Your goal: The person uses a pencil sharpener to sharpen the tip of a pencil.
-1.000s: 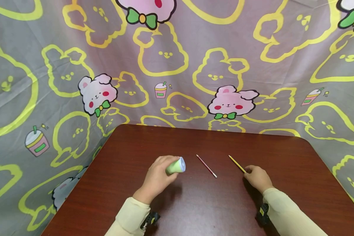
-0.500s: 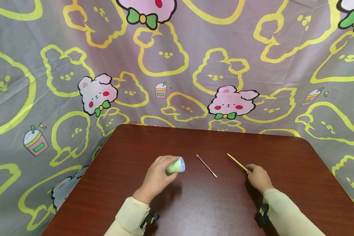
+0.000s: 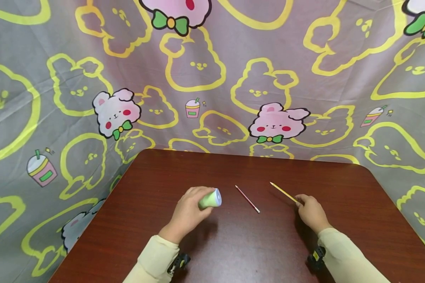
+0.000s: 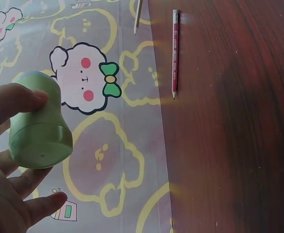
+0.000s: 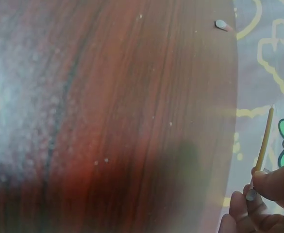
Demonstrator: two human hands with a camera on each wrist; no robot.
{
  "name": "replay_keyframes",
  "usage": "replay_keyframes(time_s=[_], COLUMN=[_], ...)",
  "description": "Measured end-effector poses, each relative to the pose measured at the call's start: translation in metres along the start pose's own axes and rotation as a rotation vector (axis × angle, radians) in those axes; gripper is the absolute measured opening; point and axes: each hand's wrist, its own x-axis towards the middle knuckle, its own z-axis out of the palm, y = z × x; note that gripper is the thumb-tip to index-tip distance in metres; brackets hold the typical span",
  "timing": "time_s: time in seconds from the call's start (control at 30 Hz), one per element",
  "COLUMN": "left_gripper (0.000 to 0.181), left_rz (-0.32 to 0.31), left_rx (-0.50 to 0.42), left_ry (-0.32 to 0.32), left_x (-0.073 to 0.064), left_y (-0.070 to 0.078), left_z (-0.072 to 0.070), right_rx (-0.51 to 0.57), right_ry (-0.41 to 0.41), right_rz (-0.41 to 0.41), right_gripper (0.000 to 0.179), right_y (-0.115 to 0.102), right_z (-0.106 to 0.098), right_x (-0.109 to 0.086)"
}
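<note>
My left hand (image 3: pixel 187 216) grips a light green pencil sharpener (image 3: pixel 210 199), its pale blue end with a small hole facing right. The left wrist view shows the sharpener's rounded green base (image 4: pixel 41 145), thumb across the side and fingers behind. Between thumb and fingers, my right hand (image 3: pixel 312 212) pinches a yellow pencil (image 3: pixel 284 192) near its rear end. The pencil's sharpened tip points away to the upper left. A dark red pencil (image 3: pixel 247 199) with a white end lies on the table between the hands, touched by neither.
Both hands are over a dark reddish-brown table (image 3: pixel 184 165) with rounded far corners. A grey patterned cloth (image 3: pixel 226 78) with rabbit faces hangs behind and beside it. Each wrist carries a small black camera (image 3: pixel 178 264).
The right hand has lifted the yellow pencil, and its tip has swung slightly left and away. The left hand with the sharpener and the red pencil have stayed in place.
</note>
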Motion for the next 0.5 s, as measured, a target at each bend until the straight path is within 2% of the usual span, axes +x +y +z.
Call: replay_keyframes(time_s=[0.27,0.5], left_gripper=[0.048,0.048], left_rz=[0.021,0.033], left_rx=[0.015,0.034], left_ry=[0.001,0.002], left_x=[0.001,0.000], left_y=[-0.001,-0.002], left_z=[0.000,0.001], right_rx=[-0.015,-0.026], right_ry=[0.021,0.067], right_rz=[-0.061,-0.145], right_gripper=[0.024,0.021], right_y=[-0.008,-0.019], right_z=[-0.004,-0.006], right_x=[-0.006,-0.012])
